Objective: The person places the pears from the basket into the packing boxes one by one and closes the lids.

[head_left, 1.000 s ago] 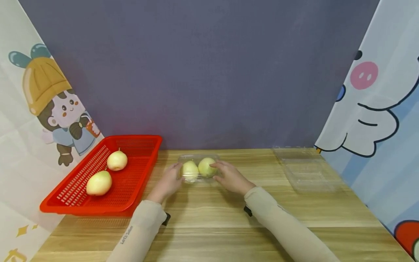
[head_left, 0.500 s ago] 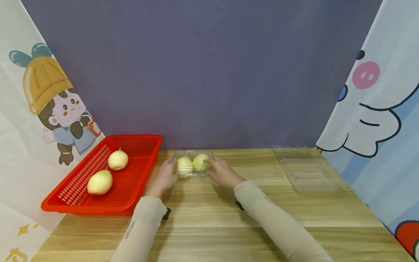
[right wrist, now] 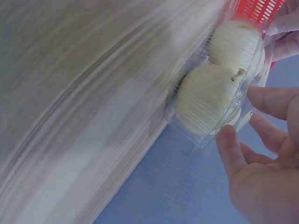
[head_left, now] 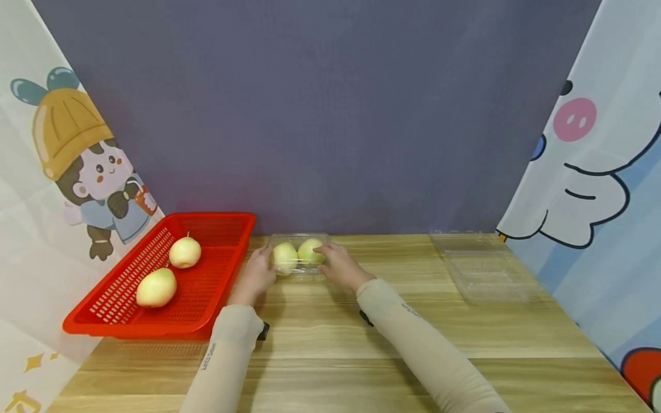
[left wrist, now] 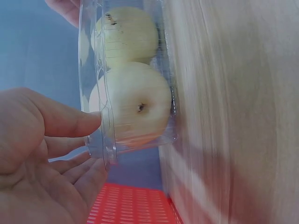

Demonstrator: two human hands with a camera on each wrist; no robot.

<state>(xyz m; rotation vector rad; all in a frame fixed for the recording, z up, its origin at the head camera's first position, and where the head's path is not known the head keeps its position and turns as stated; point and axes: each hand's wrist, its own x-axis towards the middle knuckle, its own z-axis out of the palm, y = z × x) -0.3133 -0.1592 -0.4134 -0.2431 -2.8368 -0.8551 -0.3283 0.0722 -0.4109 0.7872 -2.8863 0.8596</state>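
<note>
Two pale yellow pears (left wrist: pixel 135 100) sit side by side in a clear plastic clamshell box (head_left: pixel 296 268) near the table's back edge. Clear plastic seems to cover them from above. At the box's left end, my left hand (head_left: pixel 256 274) grips the rim, its thumb (left wrist: pixel 74 122) on top and its fingers around the end wall. My right hand (head_left: pixel 341 267) holds the right end, with thumb and fingers (right wrist: pixel 230 144) on the rim. In both wrist views the box's base lies on or just above the wood.
A red slotted basket (head_left: pixel 206 321) stands at the left with two more pears, one whitish-yellow pear (head_left: pixel 156 287) nearer the front. Another clear plastic box (head_left: pixel 488 275) lies opened at the table's right. A grey wall panel (head_left: pixel 330 115) rises behind the table.
Both hands have slid the box with its pears to the left and farther back, toward the wall panel. The basket and the opened box have stayed in place.
</note>
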